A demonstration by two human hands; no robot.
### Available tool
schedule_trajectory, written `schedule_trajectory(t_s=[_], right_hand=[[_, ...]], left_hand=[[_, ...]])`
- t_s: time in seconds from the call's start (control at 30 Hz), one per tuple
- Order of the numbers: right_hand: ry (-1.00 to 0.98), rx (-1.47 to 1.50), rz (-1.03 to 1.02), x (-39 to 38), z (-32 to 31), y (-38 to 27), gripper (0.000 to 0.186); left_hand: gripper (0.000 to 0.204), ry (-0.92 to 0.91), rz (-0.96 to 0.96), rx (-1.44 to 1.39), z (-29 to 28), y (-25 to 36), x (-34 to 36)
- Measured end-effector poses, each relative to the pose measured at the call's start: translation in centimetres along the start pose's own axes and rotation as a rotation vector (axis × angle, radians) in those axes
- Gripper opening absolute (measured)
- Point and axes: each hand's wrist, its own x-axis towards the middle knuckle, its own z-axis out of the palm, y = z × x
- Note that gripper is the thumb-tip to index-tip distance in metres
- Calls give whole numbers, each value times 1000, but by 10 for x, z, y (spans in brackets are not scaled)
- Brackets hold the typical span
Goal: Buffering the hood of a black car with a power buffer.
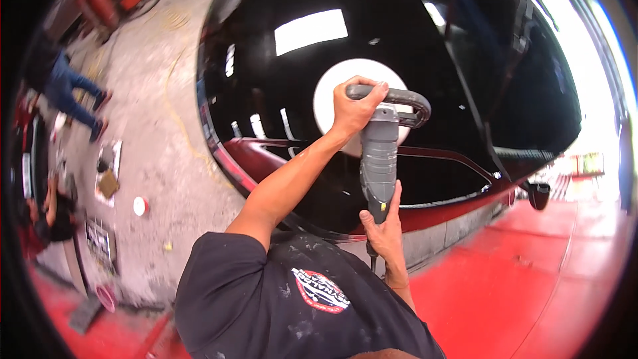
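Observation:
A grey electric polisher (380,149) lies across the glossy black car roof (256,60), its round white pad (327,96) resting against the paint. My left hand (353,110) is closed around one end of the dark loop handle (419,108) over the pad. At the tool's rear end, my right hand (387,236) grips the narrow body, thumb on one side and fingers on the other. A power cord (371,252) leaves the tool below that hand. Whether the pad spins cannot be told.
The car's side mirror (539,196) sticks out at the right. On the concrete at left are a yellow hose (174,96) and a small white tub (140,206). A person in jeans (73,90) stands beyond; another person (53,216) is lower left.

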Motion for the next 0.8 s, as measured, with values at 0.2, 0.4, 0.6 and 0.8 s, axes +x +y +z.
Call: schedule_trajectory(t_s=[0.2, 0.4, 0.6, 0.8], right_hand=[[-174, -110, -80, 30, 14, -21, 106], [-285, -242, -188, 55, 32, -52, 101], [-476, -343, -135, 76, 45, -82, 101], [-482, -299, -209, 78, 37, -75, 101]], left_hand=[[16, 205, 41, 52, -62, 8, 11], [7, 377, 196, 39, -119, 10, 26], [15, 667, 141, 71, -175, 11, 31], [20, 679, 129, -58, -164, 15, 30]])
